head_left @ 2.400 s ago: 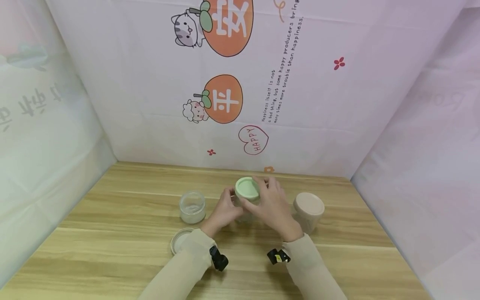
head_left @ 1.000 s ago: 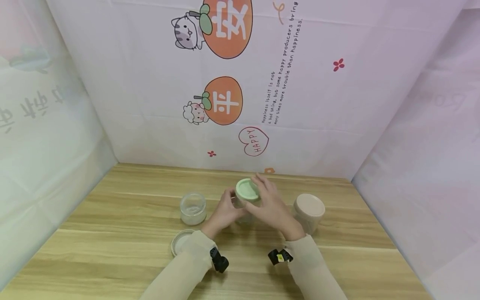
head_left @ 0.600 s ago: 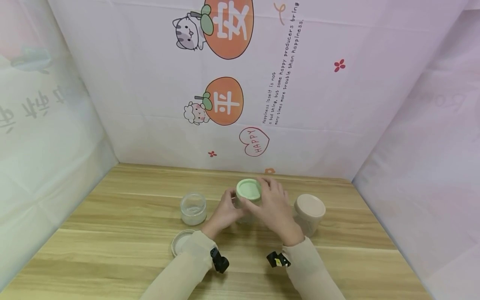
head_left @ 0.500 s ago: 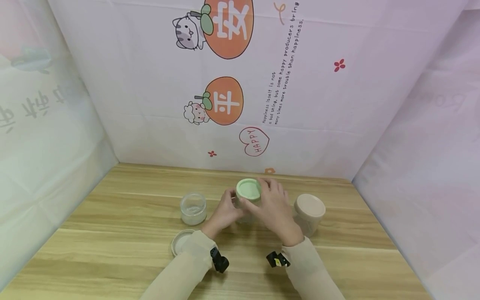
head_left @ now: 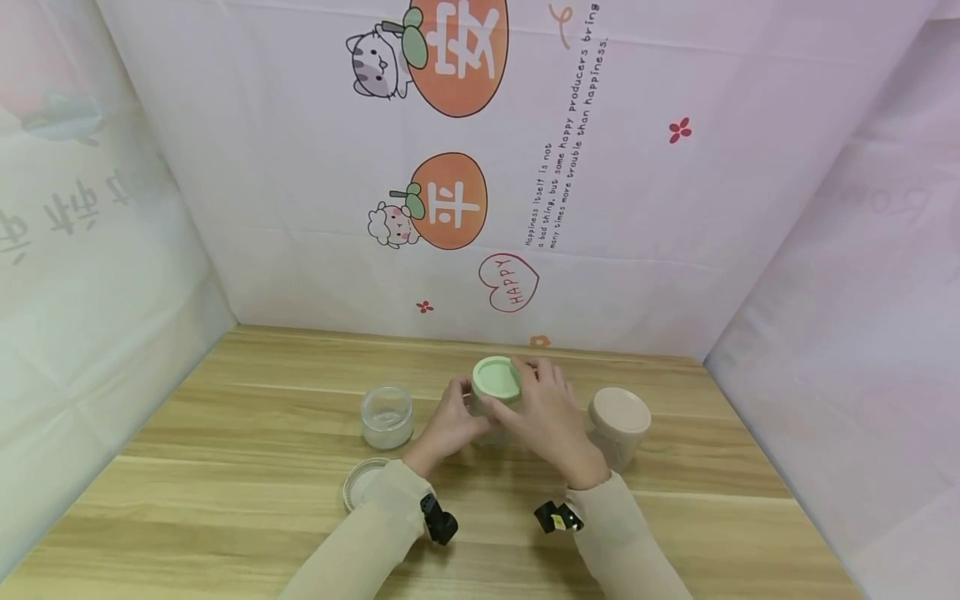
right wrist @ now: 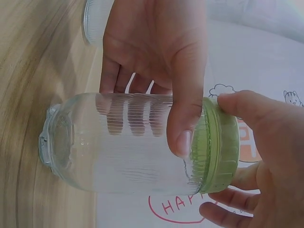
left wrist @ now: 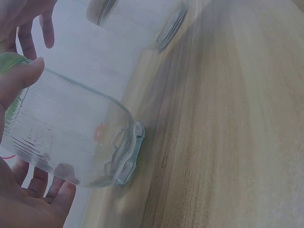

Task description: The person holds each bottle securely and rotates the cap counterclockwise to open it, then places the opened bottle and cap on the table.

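One glass jar [right wrist: 133, 166] is held by the left hand [head_left: 452, 418]; atop it, the right hand [head_left: 546, 417] has regripped the green lid [head_left: 493, 379], still on.

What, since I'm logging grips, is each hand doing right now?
Left hand: holding the clear jar around its body.
Right hand: gripping the green lid at the jar's top.

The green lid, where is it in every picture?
Head: the green lid is a little below the middle.
Left wrist: a bit of the green lid peeks in at the left edge.
Right wrist: the green lid is right of the middle.
Shared landmark: the clear jar that it sits on, in all three.
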Tool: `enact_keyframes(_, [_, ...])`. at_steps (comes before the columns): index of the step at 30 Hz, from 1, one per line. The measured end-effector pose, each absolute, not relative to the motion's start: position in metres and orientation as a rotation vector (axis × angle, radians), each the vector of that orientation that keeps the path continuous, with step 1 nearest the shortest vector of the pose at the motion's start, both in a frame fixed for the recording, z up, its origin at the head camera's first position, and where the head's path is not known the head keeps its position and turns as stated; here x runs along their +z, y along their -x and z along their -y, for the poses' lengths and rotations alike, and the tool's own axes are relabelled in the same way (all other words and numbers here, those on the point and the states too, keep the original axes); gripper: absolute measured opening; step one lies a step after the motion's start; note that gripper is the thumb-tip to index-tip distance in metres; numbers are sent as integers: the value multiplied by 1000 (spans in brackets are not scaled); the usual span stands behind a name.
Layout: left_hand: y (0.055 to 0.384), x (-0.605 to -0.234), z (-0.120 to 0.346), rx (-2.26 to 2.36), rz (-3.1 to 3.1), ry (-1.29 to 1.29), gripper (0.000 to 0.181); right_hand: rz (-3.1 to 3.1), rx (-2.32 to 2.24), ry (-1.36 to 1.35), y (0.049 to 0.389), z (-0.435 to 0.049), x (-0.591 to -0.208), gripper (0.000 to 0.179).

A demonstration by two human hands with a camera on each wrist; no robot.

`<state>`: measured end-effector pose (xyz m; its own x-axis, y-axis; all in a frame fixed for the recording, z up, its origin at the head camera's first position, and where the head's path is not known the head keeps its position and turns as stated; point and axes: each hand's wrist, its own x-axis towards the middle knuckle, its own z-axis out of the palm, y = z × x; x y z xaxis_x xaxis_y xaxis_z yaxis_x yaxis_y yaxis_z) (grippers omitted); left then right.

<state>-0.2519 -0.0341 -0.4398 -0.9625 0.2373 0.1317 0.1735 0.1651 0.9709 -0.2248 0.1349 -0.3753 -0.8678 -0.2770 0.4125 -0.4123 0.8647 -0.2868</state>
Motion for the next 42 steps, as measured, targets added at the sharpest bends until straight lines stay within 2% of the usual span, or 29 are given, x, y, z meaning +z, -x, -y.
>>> enact_keyframes(14, [252,-441,34,1957,-2346,-386,83,2663,792,-707,231,-146,-378,68])
enact_keyframes(28, [250,-440,34,1956,-2359,-434,85,2687,1161,-790,242,-158,-388,73])
enact_keyframes(34, [250,-440,33,1950,-2366,-424,86,2670,1140,-774,240,-154,-390,77])
enact_keyframes(42, [250,-440,34,1992,-2312,-474,80,2590,858,-636,234,-138,-388,80])
